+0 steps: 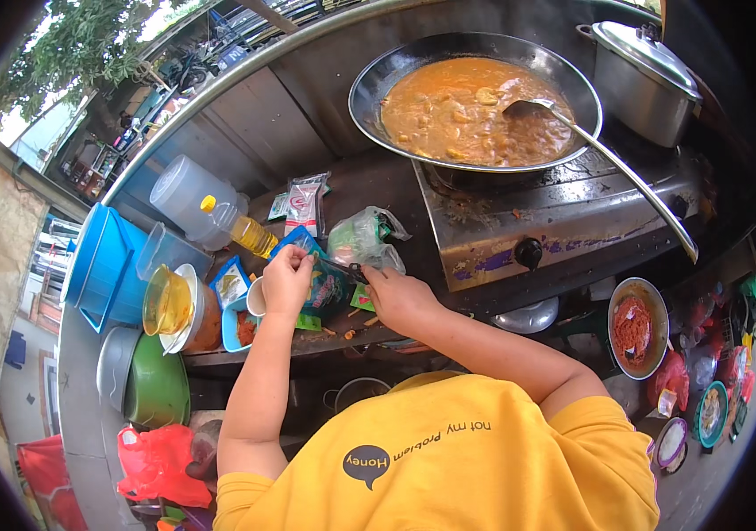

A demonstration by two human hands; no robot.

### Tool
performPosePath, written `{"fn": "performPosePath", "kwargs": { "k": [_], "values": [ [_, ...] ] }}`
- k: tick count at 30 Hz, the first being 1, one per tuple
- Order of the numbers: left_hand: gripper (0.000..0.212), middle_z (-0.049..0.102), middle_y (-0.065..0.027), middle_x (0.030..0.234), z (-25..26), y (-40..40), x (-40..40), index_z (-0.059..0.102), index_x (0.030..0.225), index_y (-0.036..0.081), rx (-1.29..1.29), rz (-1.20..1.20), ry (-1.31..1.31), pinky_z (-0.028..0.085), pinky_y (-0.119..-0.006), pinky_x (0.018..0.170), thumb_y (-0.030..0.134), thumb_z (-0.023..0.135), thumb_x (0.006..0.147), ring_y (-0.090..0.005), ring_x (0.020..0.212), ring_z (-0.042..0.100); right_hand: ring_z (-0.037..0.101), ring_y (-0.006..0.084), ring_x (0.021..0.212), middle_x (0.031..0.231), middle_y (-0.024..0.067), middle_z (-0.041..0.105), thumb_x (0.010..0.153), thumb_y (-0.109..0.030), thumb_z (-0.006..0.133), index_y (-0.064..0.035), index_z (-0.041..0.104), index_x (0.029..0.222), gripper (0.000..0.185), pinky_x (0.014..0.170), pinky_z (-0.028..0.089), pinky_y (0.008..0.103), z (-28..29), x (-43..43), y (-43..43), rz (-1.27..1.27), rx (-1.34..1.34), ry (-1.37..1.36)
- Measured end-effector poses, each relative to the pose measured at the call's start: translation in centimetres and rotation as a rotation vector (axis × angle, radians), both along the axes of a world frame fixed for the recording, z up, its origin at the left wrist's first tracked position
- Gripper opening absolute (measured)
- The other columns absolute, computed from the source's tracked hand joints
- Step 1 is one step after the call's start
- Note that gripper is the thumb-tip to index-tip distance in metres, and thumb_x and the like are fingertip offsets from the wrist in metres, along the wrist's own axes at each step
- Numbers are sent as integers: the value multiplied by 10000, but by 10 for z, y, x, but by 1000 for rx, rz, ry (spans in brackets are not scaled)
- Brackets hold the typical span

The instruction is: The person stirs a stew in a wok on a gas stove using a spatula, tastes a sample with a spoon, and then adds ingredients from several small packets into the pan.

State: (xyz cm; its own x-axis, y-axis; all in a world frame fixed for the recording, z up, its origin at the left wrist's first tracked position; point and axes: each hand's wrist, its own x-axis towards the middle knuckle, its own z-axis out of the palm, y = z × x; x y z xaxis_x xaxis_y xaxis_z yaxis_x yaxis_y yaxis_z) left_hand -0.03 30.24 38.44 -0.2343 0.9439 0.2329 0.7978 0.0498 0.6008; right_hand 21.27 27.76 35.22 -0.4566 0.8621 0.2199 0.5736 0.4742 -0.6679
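Observation:
My left hand pinches the upper edge of a dark teal plastic pouch at the front of the dark worktop. To its right, my right hand grips a small black-handled tool, which points at the pouch's top; its exact kind is hard to tell. Just behind the hands lie a blue packet and a knotted clear plastic bag with green and pale contents. A white cup and a light blue container of red paste stand beside my left wrist.
A wide wok of orange-brown curry, with a long-handled ladle in it, sits on the gas stove. A lidded metal pot stands behind right. An oil bottle, blue bucket and bowls are at left.

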Motion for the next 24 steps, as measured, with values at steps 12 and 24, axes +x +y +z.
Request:
{"fn": "performPosePath", "kwargs": {
  "k": [12, 24],
  "values": [
    [95, 623, -129, 680, -5, -4, 12, 597, 796, 37, 183, -129, 110, 465, -353, 584, 119, 623, 755, -291, 616, 608, 635, 263, 672, 916, 155, 563, 771, -136, 553, 35, 421, 1244, 520, 561, 516, 343, 19, -15, 3, -23, 187, -268],
    [182, 632, -104, 667, -13, -7, -19, 633, 862, 21, 3, -52, -2, 451, -317, 567, 178, 642, 769, -205, 592, 612, 608, 333, 819, 982, 200, 552, 776, -86, 505, 23, 478, 1084, 328, 672, 513, 392, 26, 9, 1, -6, 0, -280]
  ]
}}
